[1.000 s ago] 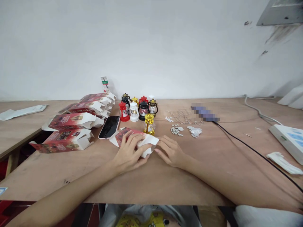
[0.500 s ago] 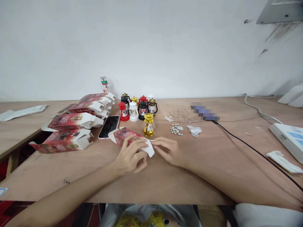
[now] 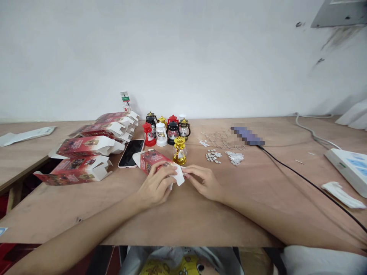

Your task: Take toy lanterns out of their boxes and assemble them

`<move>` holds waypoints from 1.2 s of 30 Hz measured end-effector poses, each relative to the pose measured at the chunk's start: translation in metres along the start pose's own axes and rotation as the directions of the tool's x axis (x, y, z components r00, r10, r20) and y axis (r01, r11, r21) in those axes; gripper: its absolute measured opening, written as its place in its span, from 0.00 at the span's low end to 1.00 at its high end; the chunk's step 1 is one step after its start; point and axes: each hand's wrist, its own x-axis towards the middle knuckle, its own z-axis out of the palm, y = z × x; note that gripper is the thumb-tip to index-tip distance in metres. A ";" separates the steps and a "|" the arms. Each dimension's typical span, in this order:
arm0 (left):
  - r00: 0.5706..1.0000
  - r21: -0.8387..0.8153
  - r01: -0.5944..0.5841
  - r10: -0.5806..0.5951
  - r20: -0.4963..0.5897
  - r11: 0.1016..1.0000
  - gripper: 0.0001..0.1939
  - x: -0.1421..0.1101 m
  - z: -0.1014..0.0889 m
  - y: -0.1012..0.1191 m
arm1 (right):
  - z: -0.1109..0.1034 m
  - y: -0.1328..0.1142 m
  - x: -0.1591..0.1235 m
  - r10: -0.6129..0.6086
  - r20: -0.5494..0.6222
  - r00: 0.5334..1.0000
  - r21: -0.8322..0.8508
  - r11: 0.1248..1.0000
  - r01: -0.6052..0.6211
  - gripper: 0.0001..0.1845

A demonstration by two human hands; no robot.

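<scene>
Our left hand (image 3: 157, 186) wraps fingers firmly round the carton (image 3: 149, 159), its flap (image 3: 180, 178) now toward five o'clock, not three; our right hand's (image 3: 205, 181) fingertips nearly meet, grip unclear.

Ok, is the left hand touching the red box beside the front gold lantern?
Touching. The head view shows the left hand with its fingers laid over the red box, covering part of its printed side.

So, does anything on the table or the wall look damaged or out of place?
Yes: the wall shows a brownish stain below the grey box at upper right, unlike its pale surface. A thin stick lies away from the wire pieces, seemingly stray.
</scene>
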 end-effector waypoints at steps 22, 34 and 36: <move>0.994 0.038 0.068 -0.064 -0.088 0.997 0.11 0.000 -0.001 -0.007 | 0.005 -0.014 -0.003 -0.020 -0.058 0.998 -0.122 0.992 0.012 0.11; 0.994 0.271 0.112 -0.107 -0.032 0.956 0.18 0.005 -0.003 0.004 | 0.013 -0.024 0.001 0.553 0.074 0.830 0.399 0.747 -0.533 0.17; 0.988 0.273 0.150 -0.152 -0.017 0.950 0.15 0.005 -0.003 0.003 | 0.013 -0.026 0.001 0.533 0.084 0.842 0.392 0.759 -0.520 0.18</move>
